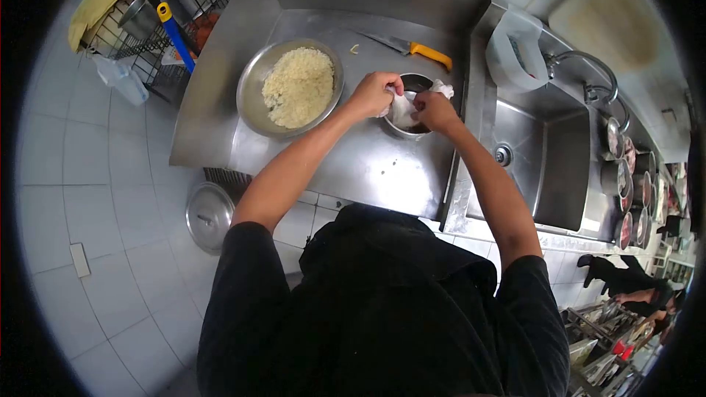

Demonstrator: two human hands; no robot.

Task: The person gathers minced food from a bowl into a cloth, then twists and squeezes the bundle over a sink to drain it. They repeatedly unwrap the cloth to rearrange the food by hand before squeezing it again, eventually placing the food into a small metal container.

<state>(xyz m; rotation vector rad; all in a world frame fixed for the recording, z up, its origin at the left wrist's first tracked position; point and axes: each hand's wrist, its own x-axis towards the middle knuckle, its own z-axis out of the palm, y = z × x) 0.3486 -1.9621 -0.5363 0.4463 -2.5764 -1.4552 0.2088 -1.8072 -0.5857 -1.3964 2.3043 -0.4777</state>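
White, crumpled material (402,109), either cloth or thin plastic, sits in and over the small metal pot (413,134) at the upper middle of the frame, and you have both hands on it. Your left hand (376,93) seems to pinch one side between thumb and fingers near the rim; your right hand (437,110) has its fingers bent down onto the other side, apparently pinching too, though the fingertips are partly buried. Judging by the grip, you are opening or arranging it over the pot; the next move calls for a light, even pull from both hands, with the pot kept steady. Left of it on the tabletop (331,165) stands the wide metal bowl (254,106) of pale chopped pieces (298,87), and above the pot lies the knife (430,55), orange handle towards the right. You can't see the pot's bottom, and the dark contents or shadow inside can't be told apart. Another person (638,287) at the lower right is small and blurred, while the dark vignette cuts off the frame's corners.
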